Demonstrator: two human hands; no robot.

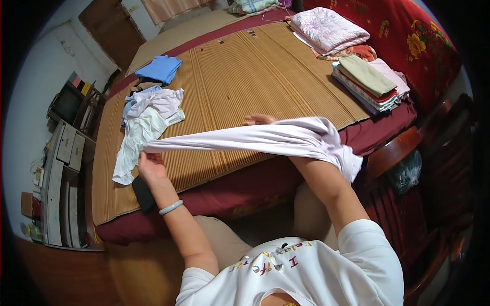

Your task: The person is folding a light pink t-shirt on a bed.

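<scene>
A pale lilac garment (229, 138) is stretched sideways in front of me, above the near edge of the bed mat. My left hand (151, 167) pinches its narrow end at the left. The wide, bunched end lies over my right forearm and hangs down on the outer side. Beyond the cloth, the fingers of my right hand (259, 119) show, loosely stretched out; the rest of that hand is hidden by the fabric. Close to my left hand, a crumpled white garment (133, 140) lies on the mat, with a pale lilac one (155, 103) above it.
A bamboo mat (229, 76) covers the bed. Folded blue clothes (159, 69) lie at the left, and a folded stack (370, 79) and quilt (329, 29) at the right. A dark flat object (144, 194) rests by the near edge. A wooden chair (400, 153) stands at right.
</scene>
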